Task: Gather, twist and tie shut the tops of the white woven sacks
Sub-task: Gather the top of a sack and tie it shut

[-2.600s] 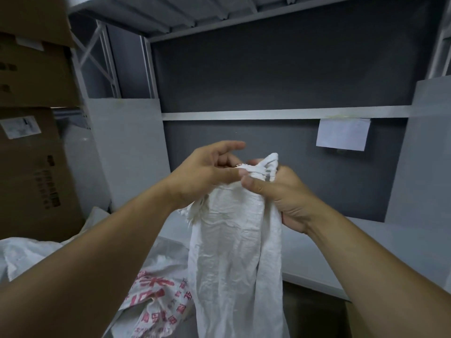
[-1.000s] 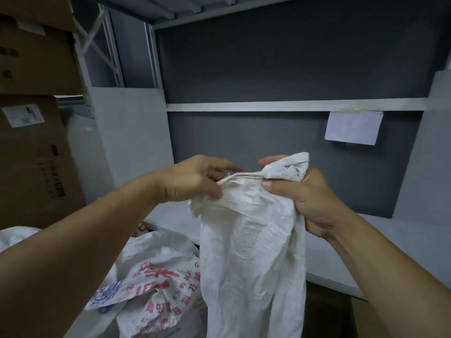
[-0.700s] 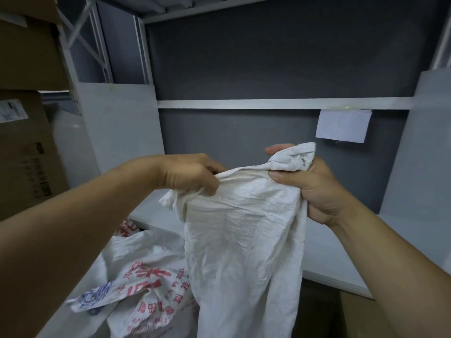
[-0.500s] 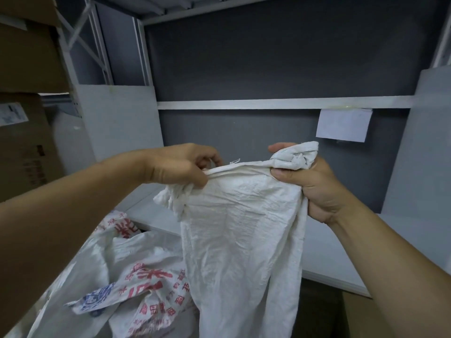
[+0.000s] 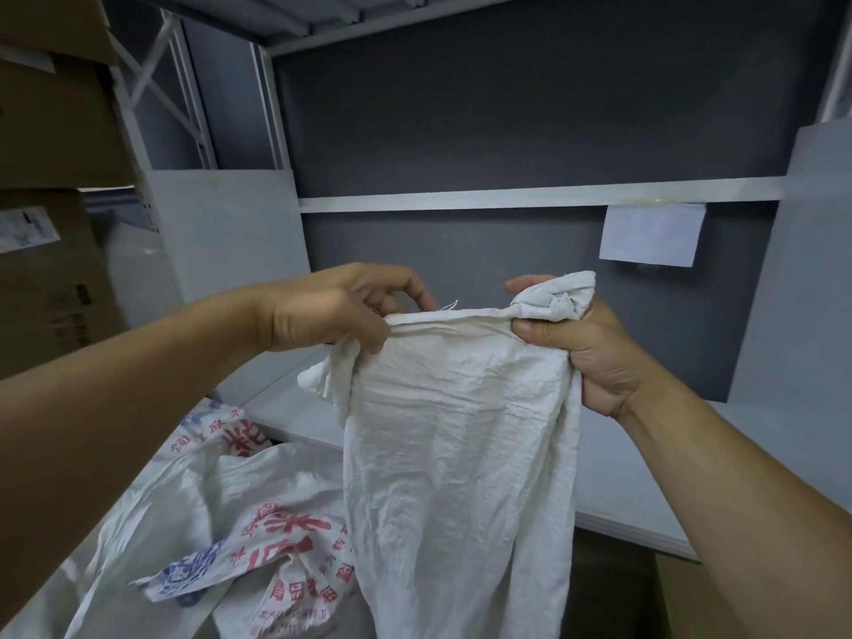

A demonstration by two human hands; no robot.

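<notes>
Right grip [image 5: 585, 352]: clenched on the bunched corner [image 5: 558, 297] of the plain white sack [image 5: 461, 454], with the wad standing out of the fist at 12 o'clock and the thumb pressed across its front. Purpose, by judgement: to anchor the cloth already gathered while more of the mouth is fed in. Left grip [image 5: 336, 311]: pinching the opposite end of the hem [image 5: 442, 320], thumb in front and fingers curled behind, and a loose flap [image 5: 327, 380] droops from it toward 7 o'clock. The hem runs taut and roughly level between the grips, 9 to 3 o'clock, probably stretched to straighten the mouth before bunching. The sack body hangs limp toward 6 o'clock, creased and flat, and the contents cannot be told. Stage: gathering partly done, with no twist or tie evident. Printed sack [image 5: 276, 537]: slumped at 7 o'clock of the held one, red and blue lettering uppermost, top not visibly tied. Shelf board [image 5: 760, 477]: white, behind the sacks. Paper note [image 5: 652, 232]: fixed under the rail [image 5: 530, 196] at 1 o'clock. Cardboard boxes [image 5: 46, 131]: stacked at 10 o'clock.
</notes>
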